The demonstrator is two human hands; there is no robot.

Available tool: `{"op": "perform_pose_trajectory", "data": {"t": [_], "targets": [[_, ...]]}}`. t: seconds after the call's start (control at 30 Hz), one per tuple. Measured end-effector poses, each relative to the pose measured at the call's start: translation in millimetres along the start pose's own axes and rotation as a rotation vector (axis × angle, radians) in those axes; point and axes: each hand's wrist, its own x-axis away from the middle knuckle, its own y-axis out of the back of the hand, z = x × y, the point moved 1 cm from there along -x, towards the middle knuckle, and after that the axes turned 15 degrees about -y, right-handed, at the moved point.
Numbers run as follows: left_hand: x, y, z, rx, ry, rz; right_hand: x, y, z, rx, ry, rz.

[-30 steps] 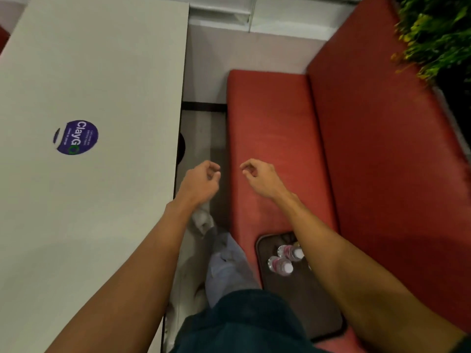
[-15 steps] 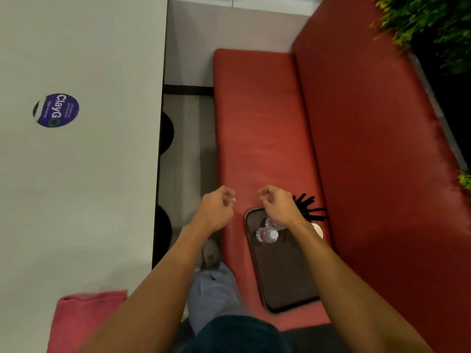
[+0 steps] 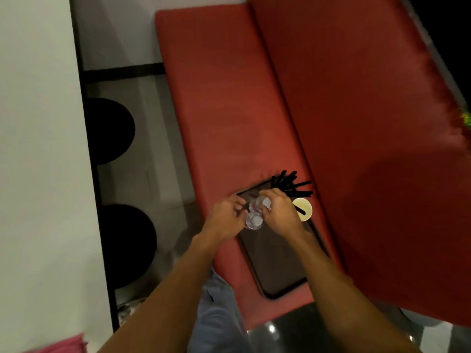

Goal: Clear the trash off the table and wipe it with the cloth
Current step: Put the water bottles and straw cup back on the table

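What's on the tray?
The tray holds two clear bottles, a cup with a straw, black straws at its far end. The left hand and right hand hide the bottles' sides and the straws' base.

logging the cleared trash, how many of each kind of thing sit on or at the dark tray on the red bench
small clear plastic bottles: 2
round cup with a pale yellow top and black straw: 1
bunch of thin black sticks: 1 (singles too blurred to count)
total: 4

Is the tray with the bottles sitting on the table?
No, the tray with the bottles lies on the red bench seat, apart from the white table.
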Motion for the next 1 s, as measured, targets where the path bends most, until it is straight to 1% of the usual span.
{"op": "perform_pose_trajectory", "data": {"t": [0.1,0.2,0.33,0.43,0.57,0.63,0.77,0.87,1.0], "targets": [[-3.6,-17.8,11.3,-0.007,-0.017,0.037,1.1,-9.0,-8.7,0.036,0.017,-0.057],[-5.2,-35.3,19.1,-0.040,-0.073,0.082,2.2,-15.6,-12.2,0.101,0.073,-0.137],[-5.3,-55.6,25.8,-0.077,-0.147,0.092,4.7,-19.8,-15.5,0.332,0.177,-0.218],[-9.3,-70.7,34.2,-0.139,-0.188,0.076,2.9,-19.5,-16.7,0.489,0.289,-0.286],[-17.3,-90.0,44.5,-0.257,-0.188,0.043,-3.6,-18.4,-17.8,0.683,0.409,-0.344],[-19.8,-97.2,50.6,-0.300,-0.196,0.030,-8.3,-15.4,-17.8,0.782,0.429,-0.386],[-19.0,-102.6,54.6,-0.282,-0.199,-0.027,-17.0,-12.2,-20.1,0.905,0.441,-0.419],[-18.8,-104.2,54.8,-0.272,-0.217,-0.090,-20.0,-13.4,-23.3,0.918,0.447,-0.433],[-17.8,-105.0,55.4,-0.280,-0.263,-0.098,-20.2,-15.6,-24.5,0.932,0.426,-0.440]]}}
